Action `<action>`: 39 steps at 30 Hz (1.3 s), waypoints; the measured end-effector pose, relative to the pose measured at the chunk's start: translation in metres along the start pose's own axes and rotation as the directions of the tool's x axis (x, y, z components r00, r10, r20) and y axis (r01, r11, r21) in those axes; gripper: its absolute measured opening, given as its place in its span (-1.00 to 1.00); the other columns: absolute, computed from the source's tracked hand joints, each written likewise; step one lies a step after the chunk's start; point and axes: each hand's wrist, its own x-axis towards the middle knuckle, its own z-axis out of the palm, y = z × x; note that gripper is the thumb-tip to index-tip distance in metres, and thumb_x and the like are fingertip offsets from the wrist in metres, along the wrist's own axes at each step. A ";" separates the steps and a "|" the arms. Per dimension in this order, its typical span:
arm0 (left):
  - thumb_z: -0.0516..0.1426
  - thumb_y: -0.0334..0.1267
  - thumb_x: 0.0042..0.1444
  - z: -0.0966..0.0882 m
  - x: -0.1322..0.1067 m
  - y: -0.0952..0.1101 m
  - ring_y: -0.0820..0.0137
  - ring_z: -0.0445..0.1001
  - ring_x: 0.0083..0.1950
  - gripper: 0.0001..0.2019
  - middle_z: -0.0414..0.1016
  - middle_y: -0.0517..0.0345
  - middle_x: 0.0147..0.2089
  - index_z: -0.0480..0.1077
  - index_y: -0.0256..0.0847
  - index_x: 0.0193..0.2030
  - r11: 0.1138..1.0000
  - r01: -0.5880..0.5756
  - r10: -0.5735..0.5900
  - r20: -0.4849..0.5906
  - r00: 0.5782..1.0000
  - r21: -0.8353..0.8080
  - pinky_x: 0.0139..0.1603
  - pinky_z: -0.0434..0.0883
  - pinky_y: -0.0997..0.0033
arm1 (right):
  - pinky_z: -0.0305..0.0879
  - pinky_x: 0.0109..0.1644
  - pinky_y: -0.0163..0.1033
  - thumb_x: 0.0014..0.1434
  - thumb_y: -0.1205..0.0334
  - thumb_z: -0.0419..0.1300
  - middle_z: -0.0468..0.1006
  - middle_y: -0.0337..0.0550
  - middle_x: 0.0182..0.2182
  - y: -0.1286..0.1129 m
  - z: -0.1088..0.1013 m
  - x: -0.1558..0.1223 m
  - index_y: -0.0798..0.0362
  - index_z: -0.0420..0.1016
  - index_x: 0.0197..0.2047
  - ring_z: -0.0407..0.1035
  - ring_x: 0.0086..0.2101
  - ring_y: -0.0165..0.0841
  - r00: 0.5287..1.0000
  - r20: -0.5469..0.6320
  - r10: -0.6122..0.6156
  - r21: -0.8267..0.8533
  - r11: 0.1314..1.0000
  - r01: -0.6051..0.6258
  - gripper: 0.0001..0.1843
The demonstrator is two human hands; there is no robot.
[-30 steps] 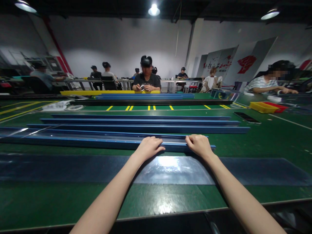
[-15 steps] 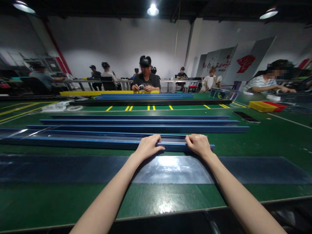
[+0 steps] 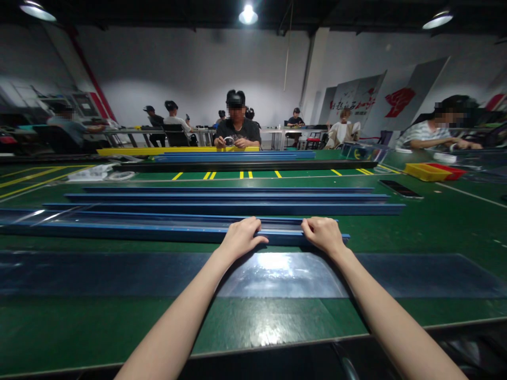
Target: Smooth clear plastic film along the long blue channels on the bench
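A long blue channel profile (image 3: 150, 233) lies across the green table, its open side up, with a shiny clear strip (image 3: 119, 219) running inside it. My left hand (image 3: 243, 236) is closed over the channel's near wall, thumb on the front face and fingers bent inside. Close to the channel's right end, my right hand (image 3: 322, 232) is curled over it, its fingertips hidden in the channel. Whether either hand also pinches the clear strip cannot be seen. Under my forearms a wide transparent sheet (image 3: 277, 274) lies flat along the table.
Several more blue profiles (image 3: 237, 208) lie parallel just behind. Farther back are a black profile (image 3: 253, 166), a yellow bar (image 3: 178, 151) and a phone (image 3: 400, 189). Yellow and red trays (image 3: 428, 172) stand at right. A co-worker (image 3: 237, 126) sits opposite, holding a white ring.
Both my hands stay in place on the blue channel, which has not visibly moved. The view shifts very slightly.
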 end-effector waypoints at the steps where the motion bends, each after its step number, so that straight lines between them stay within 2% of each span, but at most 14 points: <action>1: 0.08 0.01 0.01 0.000 0.000 0.001 0.44 0.33 -0.32 -0.71 0.34 0.24 -0.34 0.21 -0.19 -0.40 1.000 0.003 -0.003 -0.001 1.000 0.016 -0.42 0.17 0.51 | -0.12 -0.52 -0.30 0.11 0.18 -0.11 0.52 -0.11 -0.61 0.000 0.000 0.000 0.09 0.45 -0.67 0.32 -0.60 -0.44 1.000 -0.002 -0.001 0.000 1.000 0.001 -0.53; 13: 0.04 0.04 0.04 -0.001 -0.003 0.003 0.36 0.37 -0.22 -0.68 0.41 0.16 -0.29 0.25 -0.22 -0.35 0.982 -0.037 0.034 0.018 0.999 0.183 -0.34 0.24 0.45 | -0.13 -0.53 -0.31 0.09 0.19 -0.11 0.51 -0.09 -0.64 0.004 0.004 0.000 0.10 0.45 -0.69 0.29 -0.64 -0.44 0.998 -0.061 0.002 -0.019 1.000 -0.004 -0.53; 20: 0.06 0.03 0.02 -0.002 -0.004 0.002 0.34 0.37 -0.23 -0.68 0.42 0.14 -0.30 0.27 -0.23 -0.35 0.975 -0.045 0.042 0.020 0.999 0.217 -0.31 0.25 0.42 | -0.11 -0.53 -0.31 0.08 0.19 -0.12 0.49 -0.10 -0.67 0.022 0.008 -0.002 0.09 0.43 -0.73 0.27 -0.66 -0.44 0.996 -0.093 0.006 -0.029 1.000 -0.009 -0.52; 24: 0.06 0.03 0.02 -0.003 -0.004 -0.001 0.33 0.37 -0.22 -0.68 0.42 0.13 -0.29 0.27 -0.23 -0.34 0.973 -0.037 0.033 0.024 0.999 0.226 -0.29 0.26 0.41 | -0.10 -0.52 -0.31 0.06 0.17 -0.11 0.49 -0.09 -0.67 0.036 0.007 -0.004 0.09 0.43 -0.74 0.27 -0.66 -0.42 0.993 -0.105 0.048 -0.040 0.998 -0.053 -0.53; 30: 0.07 0.00 0.03 -0.004 -0.004 -0.001 0.33 0.38 -0.19 -0.71 0.42 0.12 -0.27 0.29 -0.22 -0.32 0.977 -0.032 0.020 0.061 0.998 0.211 -0.27 0.26 0.42 | -0.08 -0.51 -0.29 0.03 0.16 -0.09 0.50 -0.05 -0.66 0.054 0.005 -0.009 0.07 0.46 -0.72 0.30 -0.62 -0.36 0.983 -0.101 0.156 -0.080 0.983 -0.164 -0.55; 39: 0.04 -0.02 0.07 -0.001 -0.003 -0.003 0.34 0.37 -0.20 -0.73 0.42 0.12 -0.27 0.30 -0.21 -0.33 0.980 -0.040 0.028 0.061 0.998 0.196 -0.30 0.26 0.43 | -0.10 -0.51 -0.31 0.05 0.14 -0.09 0.51 -0.08 -0.63 0.049 -0.002 -0.011 0.08 0.43 -0.70 0.30 -0.60 -0.38 0.991 -0.036 0.129 -0.079 0.988 -0.132 -0.56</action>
